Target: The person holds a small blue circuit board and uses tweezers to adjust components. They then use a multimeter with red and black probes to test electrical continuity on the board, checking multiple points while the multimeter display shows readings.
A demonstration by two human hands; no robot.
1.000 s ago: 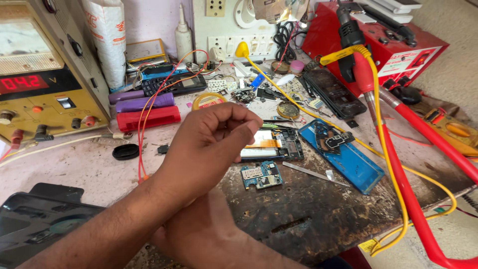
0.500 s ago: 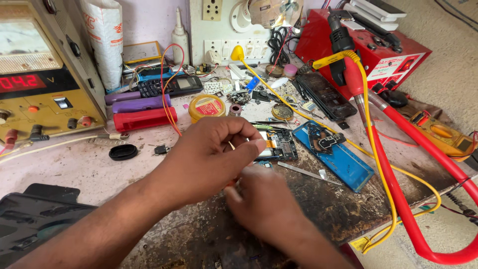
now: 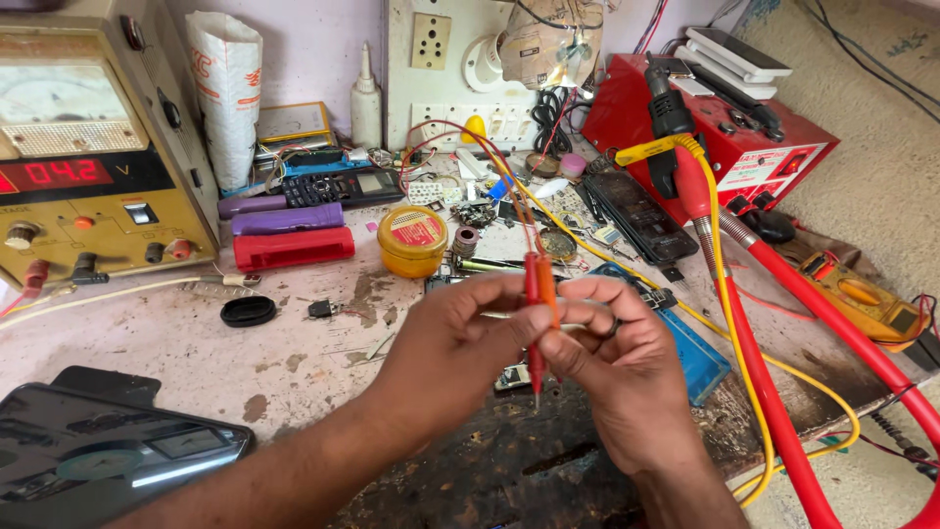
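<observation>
Pinching two thin probes point(image 3: 537, 294) together, both hands met over the middle of the worn bench point(image 3: 294, 362). The left hand point(image 3: 455, 348) came in from the lower left, thumb and fingers closed on the red and orange probe bodies; the right hand point(image 3: 622, 377) rose from below, its fingertips closed on the same pair from the other side. The probes stood nearly upright, metal tips pointing down, just above a small circuit board point(image 3: 511, 377) that was mostly hidden behind the hands. Thin red wires point(image 3: 460, 132) arced from the probe tops back toward the wall sockets point(image 3: 460, 118).

Behind the hands sat a round yellow tin point(image 3: 412, 240), and left of it a red case point(image 3: 294, 249) with a purple one point(image 3: 284, 217) just behind. A yellow power supply point(image 3: 93, 167) with a lit red readout stood at the far left, and a white bag point(image 3: 227, 93) stood upright beside it. A dark phone point(image 3: 98, 456) lay at the lower left edge, screen up. On the right, a red station point(image 3: 725, 122) held a black handle, and a thick red hose point(image 3: 783, 392) with a yellow cable point(image 3: 720, 255) alongside ran down off the bench. A blue board point(image 3: 700, 358) lay just right of the right hand, and a yellow meter point(image 3: 867, 299) sat well apart at the far right.
</observation>
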